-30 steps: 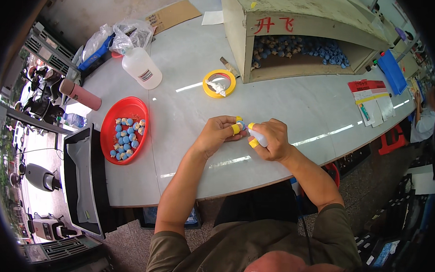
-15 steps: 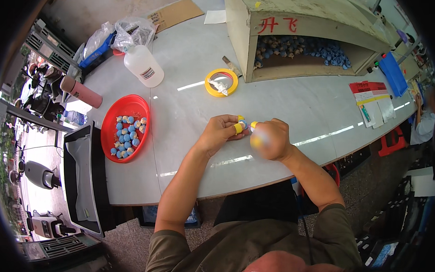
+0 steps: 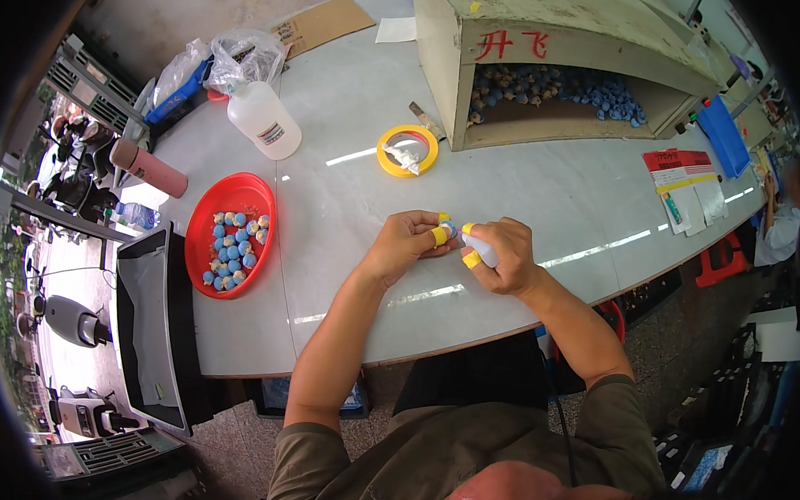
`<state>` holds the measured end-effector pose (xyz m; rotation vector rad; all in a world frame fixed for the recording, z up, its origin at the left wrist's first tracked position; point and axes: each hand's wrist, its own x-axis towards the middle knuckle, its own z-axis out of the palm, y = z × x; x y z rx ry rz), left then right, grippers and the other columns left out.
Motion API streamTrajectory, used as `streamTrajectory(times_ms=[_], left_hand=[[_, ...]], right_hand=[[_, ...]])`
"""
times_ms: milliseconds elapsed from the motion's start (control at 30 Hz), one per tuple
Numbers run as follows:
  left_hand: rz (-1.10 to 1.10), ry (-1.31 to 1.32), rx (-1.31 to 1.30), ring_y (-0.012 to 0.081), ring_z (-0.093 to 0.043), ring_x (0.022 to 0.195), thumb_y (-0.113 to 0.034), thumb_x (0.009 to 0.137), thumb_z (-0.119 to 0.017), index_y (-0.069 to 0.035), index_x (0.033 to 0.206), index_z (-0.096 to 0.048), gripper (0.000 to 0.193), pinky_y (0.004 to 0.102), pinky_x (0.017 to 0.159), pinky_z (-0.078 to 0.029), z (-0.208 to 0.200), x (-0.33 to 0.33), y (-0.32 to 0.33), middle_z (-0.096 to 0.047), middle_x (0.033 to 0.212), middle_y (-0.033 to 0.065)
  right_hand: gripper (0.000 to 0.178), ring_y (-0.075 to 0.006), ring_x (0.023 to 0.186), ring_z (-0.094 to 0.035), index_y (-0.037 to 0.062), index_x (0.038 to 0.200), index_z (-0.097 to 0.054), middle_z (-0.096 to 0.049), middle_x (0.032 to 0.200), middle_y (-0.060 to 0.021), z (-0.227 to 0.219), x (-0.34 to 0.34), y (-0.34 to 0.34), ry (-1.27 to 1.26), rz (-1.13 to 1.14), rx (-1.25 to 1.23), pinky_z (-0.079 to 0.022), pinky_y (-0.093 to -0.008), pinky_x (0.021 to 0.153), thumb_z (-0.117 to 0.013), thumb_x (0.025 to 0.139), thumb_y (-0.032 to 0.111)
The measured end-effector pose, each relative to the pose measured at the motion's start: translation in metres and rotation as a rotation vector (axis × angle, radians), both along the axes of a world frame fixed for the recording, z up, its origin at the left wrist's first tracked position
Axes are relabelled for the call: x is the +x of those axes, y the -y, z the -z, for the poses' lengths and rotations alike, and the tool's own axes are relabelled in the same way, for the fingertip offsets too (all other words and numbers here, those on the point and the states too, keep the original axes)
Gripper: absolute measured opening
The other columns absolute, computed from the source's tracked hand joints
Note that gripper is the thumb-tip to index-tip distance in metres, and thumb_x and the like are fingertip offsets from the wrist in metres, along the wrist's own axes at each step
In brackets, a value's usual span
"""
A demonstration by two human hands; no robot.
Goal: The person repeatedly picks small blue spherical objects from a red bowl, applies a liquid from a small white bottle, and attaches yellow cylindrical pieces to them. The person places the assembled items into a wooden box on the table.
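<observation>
My left hand pinches a small blue-and-cream ball between its taped fingertips. Close beside it, my right hand is closed on a smooth whitish thing, its narrower end toward the ball; its kind is not clear. Yellow tape wraps the tips of thumb and finger on both hands. To the left, a red oval tray holds several more blue-and-cream balls. Beyond my hands lies a roll of yellow tape with a crumpled white scrap in its ring.
A beige open-fronted box stands at the back, with many blue pieces inside. A white plastic bottle, a pink flask and a black bin are on the left. Papers and a blue tray lie right.
My right hand, blurred before, is now sharp, with its thumb and finger apart around the whitish thing. The left hand has hardly moved and keeps the ball.
</observation>
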<state>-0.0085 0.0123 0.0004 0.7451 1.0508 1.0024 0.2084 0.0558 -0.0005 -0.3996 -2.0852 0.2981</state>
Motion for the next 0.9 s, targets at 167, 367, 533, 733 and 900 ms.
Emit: streamTrajectory(times_ms=[167,367,533,733,900], left_hand=[[-0.001,0.009,0.001,0.0231,-0.072,0.104,-0.008,0.098,-0.069,0.015,0.129,-0.054,0.041,0.0261,0.088,-0.061,-0.0024,0.0008,0.0005,-0.069,0.115,0.0180],[0.037,0.006,-0.008,0.0222,-0.072,0.106,-0.008,0.097,-0.070,0.011,0.126,-0.059,0.036,0.0269,0.090,-0.061,-0.0019,-0.0012,0.0008,-0.069,0.115,0.0146],[0.024,0.001,-0.007,0.0226,-0.072,0.106,-0.008,0.098,-0.069,0.011,0.126,-0.059,0.035,0.0263,0.090,-0.061,-0.0029,0.0000,0.0007,-0.069,0.115,0.0150],[0.010,0.019,-0.018,0.0238,-0.072,0.105,-0.008,0.098,-0.069,0.013,0.131,-0.054,0.042,0.0271,0.089,-0.060,-0.0027,-0.0010,0.0002,-0.069,0.116,0.0170],[-0.019,0.033,-0.039,0.0241,-0.071,0.107,-0.005,0.099,-0.062,0.009,0.128,-0.056,0.033,0.0274,0.091,-0.060,-0.0048,-0.0028,0.0000,-0.068,0.118,0.0176]], right_hand=[[0.027,-0.0253,0.059,-0.065,0.0021,0.100,-0.064,-0.073,0.082,-0.0110,-0.0016,0.0001,0.0000,-0.019,-0.002,-0.014,-0.045,-0.0345,0.054,-0.076,0.078,0.011],[0.027,-0.0261,0.058,-0.064,0.0021,0.100,-0.064,-0.074,0.083,-0.0123,-0.0007,-0.0023,-0.0010,-0.023,-0.007,-0.037,-0.046,-0.0347,0.055,-0.077,0.077,0.010],[0.026,-0.0264,0.056,-0.062,0.0018,0.099,-0.065,-0.074,0.083,-0.0123,-0.0013,0.0012,0.0007,-0.039,0.004,-0.047,-0.046,-0.0347,0.055,-0.077,0.078,0.010],[0.027,-0.0264,0.059,-0.062,-0.0008,0.102,-0.065,-0.072,0.083,-0.0138,0.0056,0.0024,-0.0027,-0.175,0.024,-0.145,-0.049,-0.0349,0.058,-0.077,0.081,0.012],[0.029,-0.0230,0.076,-0.071,-0.0028,0.111,-0.062,-0.073,0.093,-0.0145,-0.0009,0.0068,0.0019,-0.210,0.082,-0.347,-0.057,-0.0339,0.073,-0.073,0.086,0.008]])
